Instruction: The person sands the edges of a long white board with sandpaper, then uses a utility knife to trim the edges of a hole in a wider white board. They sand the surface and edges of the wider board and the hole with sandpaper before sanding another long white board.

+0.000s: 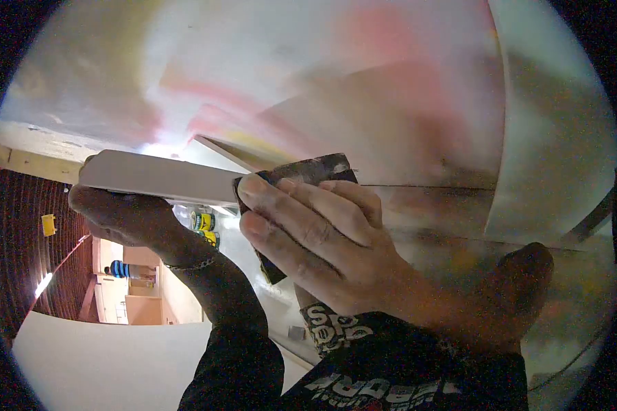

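A long pale panel [164, 175] with a smooth surface extends from the left to the middle of the view. My left hand [120, 216] grips its far left end from beneath, with a chain bracelet at the wrist. My right hand [322, 240] presses a dark, dusty sheet [315, 166], which looks like sandpaper, against the panel's right end. The sheet is folded, and one corner shows below my fingers. Pale dust covers the fingers of my right hand.
A whitish surface with red and yellow paint smears [391, 82] lies behind the hands. Yellow-and-black cans [203, 221] stand beyond my left wrist. A person in a blue striped top [120, 268] is far off at the left. A white surface [110, 363] lies at the lower left.
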`<action>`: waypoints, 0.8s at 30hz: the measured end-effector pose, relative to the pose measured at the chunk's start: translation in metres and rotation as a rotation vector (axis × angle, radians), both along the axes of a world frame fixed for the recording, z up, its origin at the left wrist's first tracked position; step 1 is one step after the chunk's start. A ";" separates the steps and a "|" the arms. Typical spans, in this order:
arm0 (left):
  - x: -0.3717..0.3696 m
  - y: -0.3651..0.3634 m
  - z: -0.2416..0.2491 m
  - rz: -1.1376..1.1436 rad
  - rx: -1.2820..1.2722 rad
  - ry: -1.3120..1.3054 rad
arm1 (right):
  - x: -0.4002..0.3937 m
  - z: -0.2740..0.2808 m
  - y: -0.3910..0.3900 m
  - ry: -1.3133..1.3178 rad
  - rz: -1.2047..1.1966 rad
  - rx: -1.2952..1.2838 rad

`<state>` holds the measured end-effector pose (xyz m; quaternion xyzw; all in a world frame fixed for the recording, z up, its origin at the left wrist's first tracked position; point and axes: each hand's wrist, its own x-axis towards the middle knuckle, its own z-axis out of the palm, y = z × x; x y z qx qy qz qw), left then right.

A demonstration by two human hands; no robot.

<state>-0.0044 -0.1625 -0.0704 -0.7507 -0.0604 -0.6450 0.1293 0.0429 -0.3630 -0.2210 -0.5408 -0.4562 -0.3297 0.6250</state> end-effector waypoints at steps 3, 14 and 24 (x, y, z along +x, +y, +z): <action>-0.005 -0.001 0.002 0.041 0.090 0.005 | -0.007 -0.022 -0.011 0.009 -0.034 -0.097; -0.015 -0.013 -0.002 -0.224 -0.022 -0.015 | -0.020 -0.035 -0.021 0.006 -0.049 -0.125; -0.023 -0.012 -0.002 -0.081 -0.149 -0.075 | -0.023 -0.037 -0.020 -0.009 -0.053 -0.090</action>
